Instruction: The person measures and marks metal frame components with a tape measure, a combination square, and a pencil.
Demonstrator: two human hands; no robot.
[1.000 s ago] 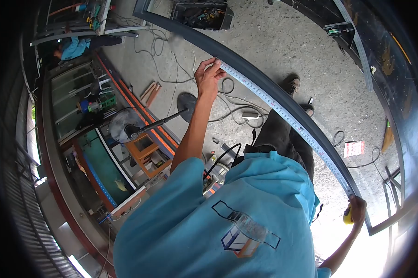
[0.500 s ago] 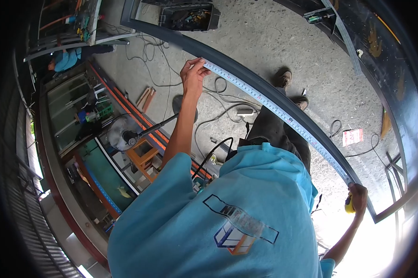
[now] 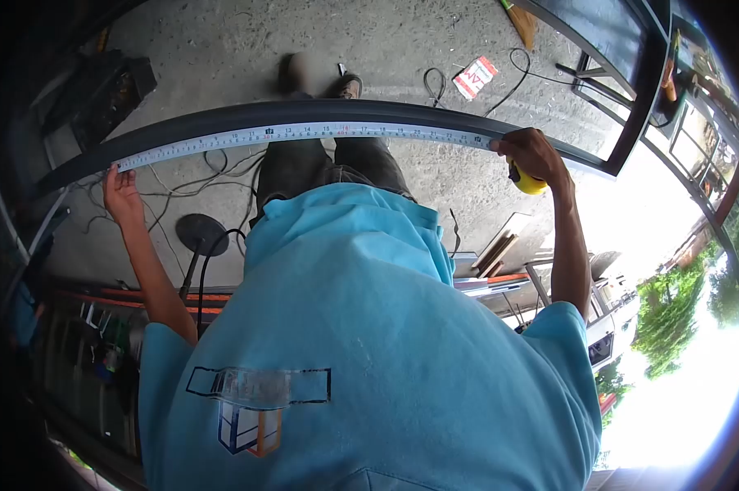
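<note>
A tape measure's pale blade (image 3: 304, 132) is stretched along the near edge of a long dark metal frame bar (image 3: 328, 110). My left hand (image 3: 124, 195) pinches the blade's free end with its fingertips at the left part of the bar. At the other end, my right hand (image 3: 540, 157) is closed around the yellow case (image 3: 526, 180) and the blade beside it. The right thumb and fingers lie against the bar near its right corner. Printed numbers show along the blade, facing up.
Cables (image 3: 197, 184) loop over the concrete floor (image 3: 238, 49). A black crate (image 3: 111, 98) stands at the left, a round stand base (image 3: 201, 233) nearer. A red and white packet (image 3: 474, 78) and a broom (image 3: 521, 24) lie beyond the bar. Wood strips (image 3: 496, 255) lie at the right.
My view has swung to the right, so the bar and tape now run nearly level across it. Both hands still hold the tape along the bar.
</note>
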